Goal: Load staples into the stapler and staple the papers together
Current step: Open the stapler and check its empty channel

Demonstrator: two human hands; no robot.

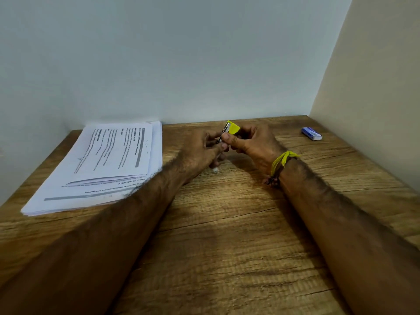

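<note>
While both hands grip it, the yellow stapler (233, 128) shows metal.

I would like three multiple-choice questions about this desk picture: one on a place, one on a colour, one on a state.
1. Where does the paper stack lie?
A. left of the hands
B. right of the hands
C. under the hands

2. What colour is the stapler?
A. red
B. yellow
C. black

3. Where is the stapler?
A. lying on the table
B. on the papers
C. held in both hands

Answers:
1 A: the stack lies beside the left hand.
2 B: its body is yellow.
3 C: the left hand and right hand grip it above the table.
</note>
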